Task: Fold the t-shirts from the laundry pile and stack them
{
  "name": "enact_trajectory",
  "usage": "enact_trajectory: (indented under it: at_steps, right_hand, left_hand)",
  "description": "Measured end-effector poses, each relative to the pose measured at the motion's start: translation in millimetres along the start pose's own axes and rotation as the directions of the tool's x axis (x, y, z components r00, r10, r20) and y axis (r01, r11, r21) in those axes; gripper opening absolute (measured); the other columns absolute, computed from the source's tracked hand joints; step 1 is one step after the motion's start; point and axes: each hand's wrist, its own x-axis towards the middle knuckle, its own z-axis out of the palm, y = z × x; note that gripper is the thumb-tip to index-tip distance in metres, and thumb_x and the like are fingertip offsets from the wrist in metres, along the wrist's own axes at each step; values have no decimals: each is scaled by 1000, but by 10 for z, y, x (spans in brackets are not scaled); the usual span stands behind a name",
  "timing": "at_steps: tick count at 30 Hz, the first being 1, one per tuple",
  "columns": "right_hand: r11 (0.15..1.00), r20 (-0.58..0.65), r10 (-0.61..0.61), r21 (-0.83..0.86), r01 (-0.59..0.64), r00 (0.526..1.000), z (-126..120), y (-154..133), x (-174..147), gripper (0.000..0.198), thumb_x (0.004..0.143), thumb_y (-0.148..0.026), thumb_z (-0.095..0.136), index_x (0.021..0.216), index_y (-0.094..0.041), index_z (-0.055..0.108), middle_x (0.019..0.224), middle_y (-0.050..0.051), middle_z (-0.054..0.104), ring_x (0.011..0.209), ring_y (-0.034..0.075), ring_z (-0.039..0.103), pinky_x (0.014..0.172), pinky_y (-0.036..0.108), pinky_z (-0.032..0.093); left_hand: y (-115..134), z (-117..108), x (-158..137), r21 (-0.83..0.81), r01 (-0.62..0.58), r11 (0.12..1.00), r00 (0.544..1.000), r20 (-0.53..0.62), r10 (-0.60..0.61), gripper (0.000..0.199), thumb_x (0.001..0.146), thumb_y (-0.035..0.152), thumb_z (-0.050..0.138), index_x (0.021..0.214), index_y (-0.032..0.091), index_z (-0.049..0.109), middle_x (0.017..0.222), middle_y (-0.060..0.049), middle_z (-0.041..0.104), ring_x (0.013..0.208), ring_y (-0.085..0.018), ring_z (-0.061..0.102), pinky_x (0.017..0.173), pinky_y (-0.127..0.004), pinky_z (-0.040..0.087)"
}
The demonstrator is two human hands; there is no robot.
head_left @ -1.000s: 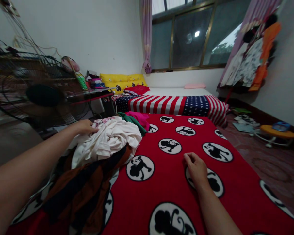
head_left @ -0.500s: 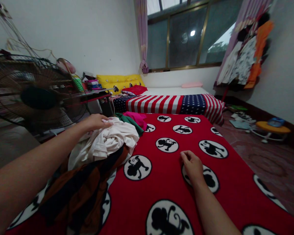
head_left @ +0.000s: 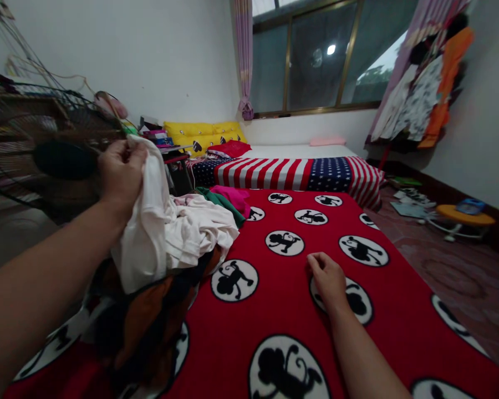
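Note:
My left hand (head_left: 122, 166) pinches an edge of a white garment (head_left: 149, 221) and holds it raised at the left; its exact kind cannot be made out. The rest of the white cloth lies crumpled on a clothes pile. Beneath it is a brown and navy striped garment (head_left: 149, 316). Green cloth (head_left: 222, 204) and pink cloth (head_left: 235, 198) lie at the far end of the pile. Resting on the red blanket (head_left: 241, 332) with black monkey prints, my right hand (head_left: 326, 277) is loosely closed, fingers curled, and nothing shows in it.
A large fan (head_left: 64, 160) stands close by the left hand. Beyond the red blanket is a bed with a stars-and-stripes cover (head_left: 266, 173) and a yellow cushion (head_left: 208, 136). Clothes (head_left: 424, 100) hang at the right, above a low orange stool (head_left: 466, 215).
My left hand has moved up and left, lifting an edge of the white garment off the pile. My right hand has stayed in the same place.

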Motion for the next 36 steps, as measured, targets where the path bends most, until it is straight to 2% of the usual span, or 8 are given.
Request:
enact_trajectory:
  at_steps: [2, 5, 10, 12, 18, 25, 29, 36]
  right_hand:
    - [1000, -1, -3, 11, 3, 1000, 3, 23, 4, 32, 80, -49, 48, 77, -22, 63, 68, 4, 66, 65, 21, 60, 62, 29, 40]
    - [1000, 5, -15, 27, 14, 1000, -1, 39, 6, 32, 81, -50, 48, 77, -21, 62, 68, 4, 66, 66, 21, 60, 62, 29, 40]
    - [999, 6, -13, 31, 13, 1000, -16, 18, 1, 32, 81, -49, 48, 78, -21, 63, 68, 4, 66, 66, 21, 60, 63, 29, 40]
    - [999, 6, -9, 38, 8, 1000, -16, 13, 0, 32, 80, -49, 49, 78, -21, 63, 68, 4, 66, 66, 21, 60, 64, 29, 40]
    - [999, 12, -23, 50, 22, 1000, -10, 6, -10, 32, 80, -50, 49, 75, -21, 62, 66, 3, 65, 66, 20, 60, 63, 28, 40]
    - [999, 11, -9, 37, 8, 1000, -14, 0, -14, 31, 79, -50, 49, 78, -22, 63, 67, 3, 65, 66, 20, 60, 63, 29, 40]
    - [999, 14, -4, 40, 4, 1000, -12, 13, -8, 32, 79, -51, 49, 78, -22, 63, 68, 4, 66, 68, 21, 60, 64, 29, 40]
    - [999, 16, -12, 51, 11, 1000, -20, 1, -19, 33, 79, -51, 49, 78, -21, 62, 67, 4, 65, 67, 22, 60, 64, 30, 40]
  left_hand:
    - [-51, 31, -75, 31, -19, 999, 950, 311, 8, 51, 82, 49, 59, 115, 11, 61, 107, -5, 67, 84, -14, 58, 75, -23, 48]
    - [-156, 80, -231, 165, -115, 980, 723, 691, -32, 70, 71, 55, 67, 124, 12, 58, 121, -12, 63, 95, -23, 62, 80, -31, 50]
    - [4, -2, -551, 170, -309, 936, 747, 653, 128, 46, 81, 44, 56, 118, 18, 64, 123, -9, 62, 105, -23, 60, 88, -32, 49]
    - [171, -96, -750, 61, -399, 915, 692, 674, 257, 37, 84, 42, 55, 112, 21, 66, 118, -5, 65, 106, -22, 59, 92, -31, 46]
    - [469, -488, -1468, -34, -589, 807, 259, 938, 229, 19, 88, 30, 52, 89, 25, 71, 87, -4, 69, 89, -22, 61, 76, -30, 47]
    - [243, -786, -1936, 244, -609, 755, 369, 929, -3, 45, 82, 39, 59, 124, 23, 59, 115, -11, 63, 101, -31, 62, 81, -41, 51]
    - [130, -748, -2141, 328, -572, 752, 302, 936, -179, 60, 77, 15, 52, 137, 16, 46, 112, -14, 63, 99, -29, 63, 82, -40, 51]
    - [330, -624, -2133, -76, -423, 903, 201, 964, 175, 34, 74, 3, 41, 93, 22, 62, 92, -4, 60, 87, -17, 60, 74, -27, 45]
